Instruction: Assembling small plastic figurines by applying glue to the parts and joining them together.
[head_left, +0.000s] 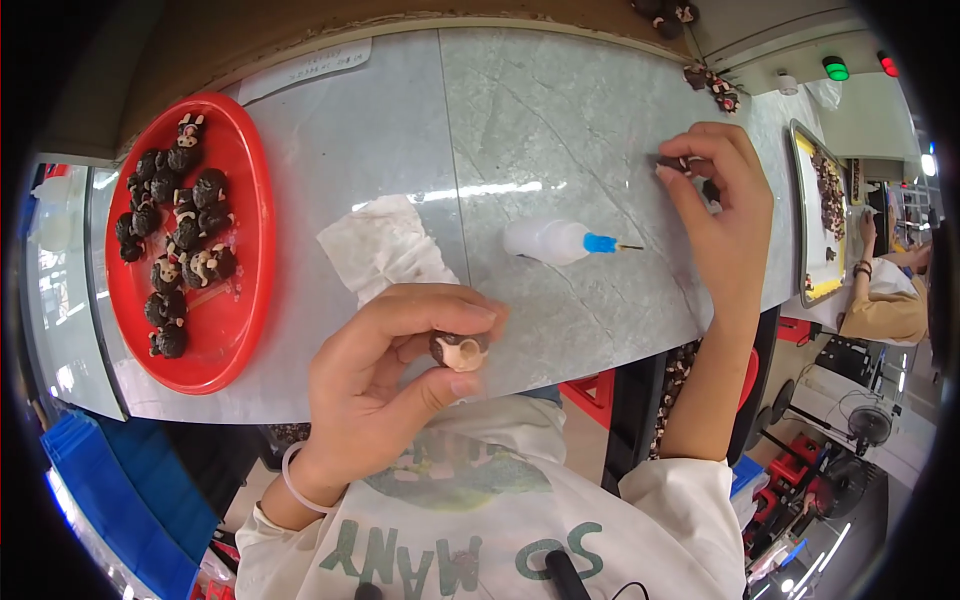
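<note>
Close in front of me, my left hand (385, 370) pinches a small dark brown and beige figurine piece (460, 351) between thumb and fingers. Farther out on the right, my right hand (725, 190) is raised over the table, its thumb and index finger closed on a small dark brown piece (675, 163). Another dark piece (711, 190) shows between that hand's curled fingers; whether it is held there I cannot tell. Between my hands lies a white squeeze bottle (548, 241) with a blue cap and a thin needle tip pointing right. A crumpled white tissue (385, 248) lies beyond my left hand.
A red oval tray (262, 240) at left carries several dark figurines. Loose figurine pieces (712, 88) sit at the far right edge of the grey marbled table (350, 140). Further right are a metal-rimmed tray (803, 200) of small parts and another person's arm (863, 250).
</note>
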